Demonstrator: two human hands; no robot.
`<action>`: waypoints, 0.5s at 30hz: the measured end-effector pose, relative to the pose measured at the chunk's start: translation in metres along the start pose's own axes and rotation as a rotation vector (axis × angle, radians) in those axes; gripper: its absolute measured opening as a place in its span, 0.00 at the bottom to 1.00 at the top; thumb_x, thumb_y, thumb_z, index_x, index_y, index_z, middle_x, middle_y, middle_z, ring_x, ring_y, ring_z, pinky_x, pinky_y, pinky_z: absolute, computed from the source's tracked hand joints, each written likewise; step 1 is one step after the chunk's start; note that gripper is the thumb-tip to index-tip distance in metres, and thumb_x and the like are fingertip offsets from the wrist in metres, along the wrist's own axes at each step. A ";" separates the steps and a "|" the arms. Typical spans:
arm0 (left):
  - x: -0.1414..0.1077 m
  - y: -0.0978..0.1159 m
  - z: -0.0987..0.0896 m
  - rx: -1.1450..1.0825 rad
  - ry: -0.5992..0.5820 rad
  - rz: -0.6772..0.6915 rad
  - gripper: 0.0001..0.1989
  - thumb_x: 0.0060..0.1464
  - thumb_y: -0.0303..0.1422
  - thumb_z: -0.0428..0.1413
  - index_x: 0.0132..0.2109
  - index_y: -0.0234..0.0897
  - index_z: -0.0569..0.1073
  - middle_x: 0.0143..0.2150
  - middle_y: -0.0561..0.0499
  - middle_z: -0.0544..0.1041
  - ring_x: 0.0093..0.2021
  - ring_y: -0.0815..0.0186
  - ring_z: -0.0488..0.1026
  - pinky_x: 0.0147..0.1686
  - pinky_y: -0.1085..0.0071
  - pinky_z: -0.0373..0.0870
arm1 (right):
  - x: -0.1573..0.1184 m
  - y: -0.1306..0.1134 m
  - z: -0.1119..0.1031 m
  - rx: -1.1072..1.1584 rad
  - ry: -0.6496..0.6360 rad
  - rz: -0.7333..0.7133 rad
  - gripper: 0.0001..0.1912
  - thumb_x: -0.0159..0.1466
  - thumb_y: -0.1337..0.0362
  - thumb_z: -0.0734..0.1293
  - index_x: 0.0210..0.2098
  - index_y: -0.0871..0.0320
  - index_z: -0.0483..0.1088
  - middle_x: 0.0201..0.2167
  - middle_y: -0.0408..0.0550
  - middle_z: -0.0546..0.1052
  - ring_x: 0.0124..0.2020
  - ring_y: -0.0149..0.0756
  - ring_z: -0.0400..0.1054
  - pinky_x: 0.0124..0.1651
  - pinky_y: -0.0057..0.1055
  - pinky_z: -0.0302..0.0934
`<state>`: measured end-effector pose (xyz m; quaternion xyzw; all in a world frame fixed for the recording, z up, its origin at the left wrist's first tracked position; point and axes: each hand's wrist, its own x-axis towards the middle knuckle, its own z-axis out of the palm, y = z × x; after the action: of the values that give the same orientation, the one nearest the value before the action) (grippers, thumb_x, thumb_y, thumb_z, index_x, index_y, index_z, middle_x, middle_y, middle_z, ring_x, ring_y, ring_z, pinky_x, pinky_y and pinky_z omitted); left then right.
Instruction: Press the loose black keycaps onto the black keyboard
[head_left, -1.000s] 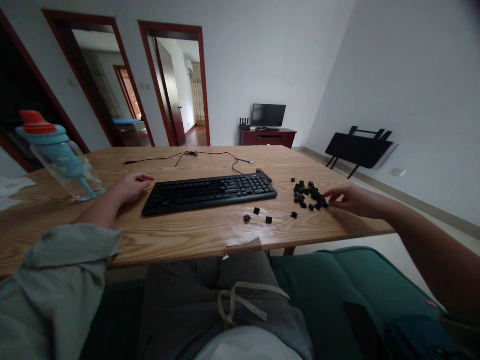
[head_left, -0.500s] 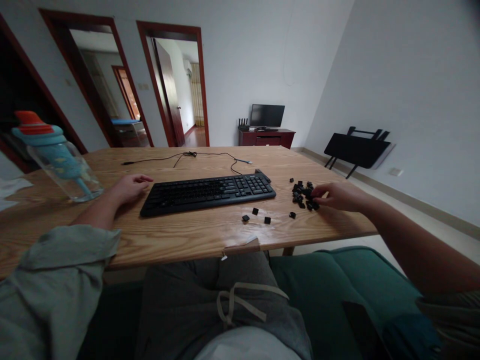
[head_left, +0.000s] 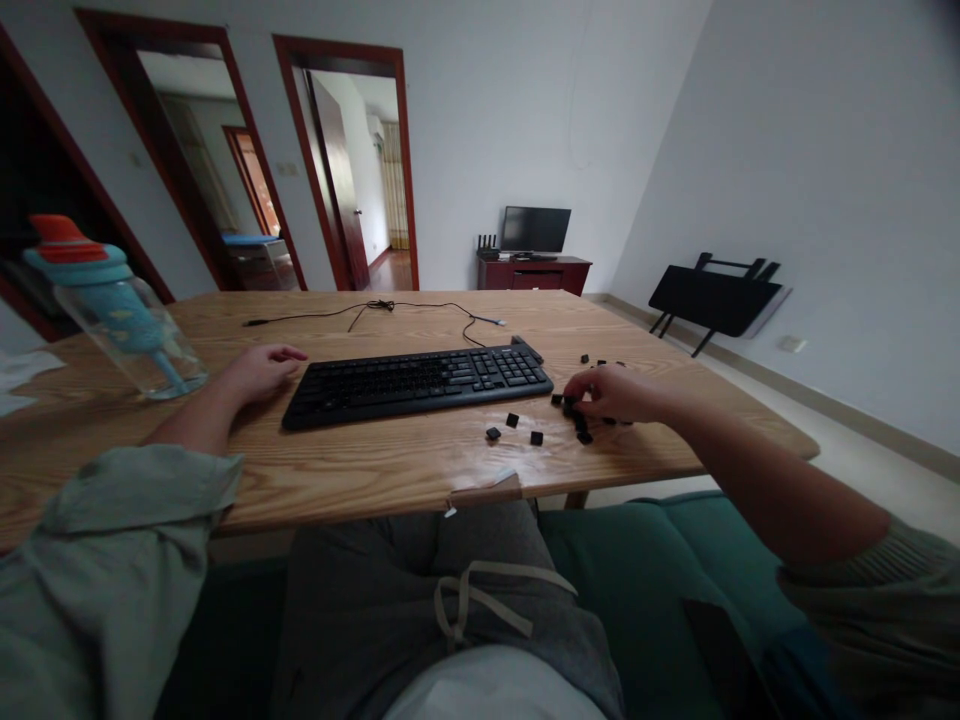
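Keycaps point(head_left: 582, 424) off the keyboard's right end, right hand point(head_left: 619, 393) in among them

Right hand: palm down over the group, fingers bent, thumb and index tips close together at the dark pieces. Contact looks likely. Can't tell whether a cap is pinched or only pushed; the tips blend into the black. The hand hides a good part of the group, so no count.

Keycap positions: the group lies on the wooden table point(head_left: 337, 475), right of the black keyboard point(head_left: 420, 385). One cap sits just beside the keyboard's near right corner, several under and in front of the fingers, a few peeking out behind the hand. Three more lie loose, well apart from the group, on the near side of the keyboard.

Left hand point(head_left: 262, 375): resting on the table off the keyboard's left end, fingers loosely bent and pointing at its far left corner. Not clenched, nothing visible in it. Fingertips just beside the keyboard; can't confirm touch.

Keyboard: flat, slightly angled, right end farther away. Thin black cable point(head_left: 382, 305) lies behind it, bunched near its middle.

Also on the table: clear bottle point(head_left: 124, 325) with blue collar and red top, upright left of the left hand; white paper point(head_left: 26, 372) at the left edge.
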<state>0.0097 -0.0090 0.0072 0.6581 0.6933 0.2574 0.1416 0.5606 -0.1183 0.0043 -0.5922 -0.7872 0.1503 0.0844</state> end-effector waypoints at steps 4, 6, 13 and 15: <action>0.000 -0.002 0.000 0.013 -0.017 0.018 0.27 0.48 0.41 0.52 0.51 0.28 0.76 0.30 0.49 0.73 0.27 0.67 0.64 0.27 0.73 0.59 | 0.000 -0.025 0.002 0.002 0.078 0.030 0.15 0.57 0.62 0.69 0.44 0.56 0.78 0.34 0.49 0.79 0.29 0.35 0.70 0.30 0.30 0.61; 0.001 -0.004 0.001 0.012 -0.012 0.037 0.27 0.48 0.41 0.52 0.51 0.28 0.76 0.32 0.48 0.74 0.29 0.66 0.65 0.28 0.73 0.60 | -0.002 -0.036 0.003 0.033 0.123 0.009 0.15 0.58 0.62 0.68 0.44 0.56 0.77 0.32 0.48 0.78 0.29 0.35 0.70 0.32 0.30 0.61; 0.004 -0.005 0.000 -0.013 0.004 0.058 0.24 0.46 0.40 0.53 0.47 0.29 0.76 0.32 0.48 0.74 0.30 0.65 0.67 0.31 0.73 0.62 | -0.006 -0.064 0.016 0.664 0.058 -0.092 0.21 0.60 0.50 0.67 0.44 0.61 0.72 0.34 0.50 0.76 0.27 0.29 0.63 0.29 0.28 0.57; 0.005 -0.006 0.000 -0.013 -0.003 0.052 0.24 0.45 0.40 0.53 0.47 0.30 0.76 0.31 0.48 0.74 0.30 0.65 0.66 0.30 0.73 0.62 | -0.005 -0.067 0.019 0.857 0.032 -0.054 0.23 0.59 0.48 0.67 0.42 0.62 0.72 0.34 0.50 0.76 0.24 0.27 0.59 0.26 0.26 0.54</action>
<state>0.0044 -0.0043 0.0042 0.6754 0.6739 0.2647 0.1401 0.4957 -0.1428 0.0095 -0.4849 -0.6673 0.4522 0.3392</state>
